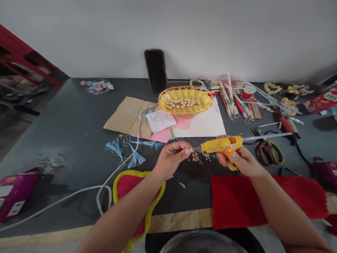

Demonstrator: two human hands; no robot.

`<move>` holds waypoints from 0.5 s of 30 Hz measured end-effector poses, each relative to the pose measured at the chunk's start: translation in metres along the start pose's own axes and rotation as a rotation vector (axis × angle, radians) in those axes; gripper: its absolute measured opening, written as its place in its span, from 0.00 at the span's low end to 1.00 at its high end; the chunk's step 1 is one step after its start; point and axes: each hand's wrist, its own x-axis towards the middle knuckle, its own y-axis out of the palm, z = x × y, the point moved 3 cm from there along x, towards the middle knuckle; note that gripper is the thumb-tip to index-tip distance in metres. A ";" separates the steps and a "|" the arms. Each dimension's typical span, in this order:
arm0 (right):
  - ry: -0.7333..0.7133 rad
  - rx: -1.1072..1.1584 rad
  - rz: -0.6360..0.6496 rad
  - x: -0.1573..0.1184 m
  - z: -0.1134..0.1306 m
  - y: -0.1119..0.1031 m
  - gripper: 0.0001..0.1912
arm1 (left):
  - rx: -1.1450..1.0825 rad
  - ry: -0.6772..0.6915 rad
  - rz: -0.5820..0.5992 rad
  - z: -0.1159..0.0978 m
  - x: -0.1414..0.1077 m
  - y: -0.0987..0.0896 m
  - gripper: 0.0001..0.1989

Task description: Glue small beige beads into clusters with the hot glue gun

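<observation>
The left hand (171,158) pinched one tiny bead (190,150) between finger and thumb (184,151). The right hand (240,161) curled its fingers (223,160) around one yellow glue gun (221,144), which lay sideways above the dark table (79,116), its tip pointing left.

We've got one head-worn cam, pics squeezed in ht by a quarter, looking fwd and down from the person's head. We're close over the left hand (171,160) and right hand (243,161), w/ the bench (79,116) filling mid-frame, wall (168,31) along the top, floor (15,137) at far left.
</observation>
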 end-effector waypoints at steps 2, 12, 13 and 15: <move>-0.004 -0.002 0.008 0.000 0.000 0.000 0.21 | -0.003 -0.004 0.002 0.001 0.000 -0.001 0.10; -0.033 0.016 0.033 0.000 0.000 -0.001 0.19 | 0.009 -0.010 0.024 0.003 0.000 -0.003 0.09; -0.032 0.016 0.033 0.000 0.000 -0.001 0.19 | 0.007 -0.009 0.024 0.003 0.000 -0.003 0.09; -0.032 0.011 0.035 0.000 0.001 -0.001 0.19 | 0.005 -0.005 0.027 0.003 0.000 -0.003 0.09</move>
